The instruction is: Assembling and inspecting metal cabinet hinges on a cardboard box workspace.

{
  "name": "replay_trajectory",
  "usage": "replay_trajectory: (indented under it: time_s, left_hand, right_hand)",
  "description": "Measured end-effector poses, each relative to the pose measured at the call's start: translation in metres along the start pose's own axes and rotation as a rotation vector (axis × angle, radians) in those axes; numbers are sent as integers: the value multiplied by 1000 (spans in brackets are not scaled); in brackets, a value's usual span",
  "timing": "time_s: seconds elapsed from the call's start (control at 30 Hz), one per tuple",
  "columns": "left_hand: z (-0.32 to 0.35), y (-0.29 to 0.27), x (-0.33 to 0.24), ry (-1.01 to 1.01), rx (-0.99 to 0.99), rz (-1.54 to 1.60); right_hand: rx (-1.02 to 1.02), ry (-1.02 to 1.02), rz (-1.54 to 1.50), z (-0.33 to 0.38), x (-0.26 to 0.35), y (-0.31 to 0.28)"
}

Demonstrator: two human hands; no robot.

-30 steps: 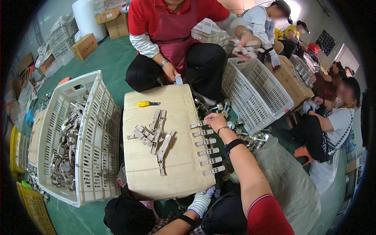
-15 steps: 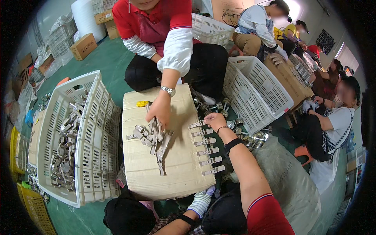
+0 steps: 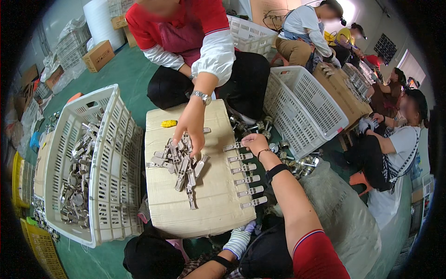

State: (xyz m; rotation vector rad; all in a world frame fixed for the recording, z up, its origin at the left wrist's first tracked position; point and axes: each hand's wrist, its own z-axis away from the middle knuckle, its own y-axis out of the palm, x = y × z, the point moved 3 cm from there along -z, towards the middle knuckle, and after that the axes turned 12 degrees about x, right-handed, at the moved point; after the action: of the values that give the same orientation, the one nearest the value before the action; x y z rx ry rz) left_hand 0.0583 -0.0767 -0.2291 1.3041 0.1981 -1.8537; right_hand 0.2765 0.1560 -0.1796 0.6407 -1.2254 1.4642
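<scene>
A cardboard-coloured padded board [image 3: 162,204] lies before me. Along its right edge a row of several flat metal clips [image 3: 247,179] sticks out past the rim. At the far end of the row my right hand [image 3: 254,143] is closed in a pinch on the outer end of a metal clip [image 3: 232,146]. My left hand [image 3: 238,242], in a striped glove, is low at the board's near edge; its fingers are mostly hidden. A co-worker's hand [image 3: 191,128] hovers with fingers spread over a loose pile of metal clips [image 3: 181,165] mid-board.
A white crate [image 3: 118,186] holding many metal parts stands on the left. Another white crate [image 3: 302,111] is at the far right, beside loose metal fittings [image 3: 302,165]. A clear plastic bag [image 3: 344,209] lies near my right arm. A yellow object [image 3: 169,123] rests on the board.
The co-worker's fingers have opened and let metal clips go onto the pile, which now looks fuller. My two hands have stayed nearly still.
</scene>
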Motion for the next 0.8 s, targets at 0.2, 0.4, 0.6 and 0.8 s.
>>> replay_trajectory:
  time_s: [0.2,0.4,0.6,0.8]
  left_hand:
    - [-3,-1,11,13,-2,27]
    - [-1,-2,5,28,-6,-14]
    - [-1,-1,6,9,0,18]
    - [-1,-4,7,13,-1,-46]
  right_hand:
    - [-37,-28,-11,-3,-5,0]
    - [-8,18,32,1,-1,0]
    - [-11,42,48,-2,-5,-2]
    - [-26,-2,272,-3,3,0]
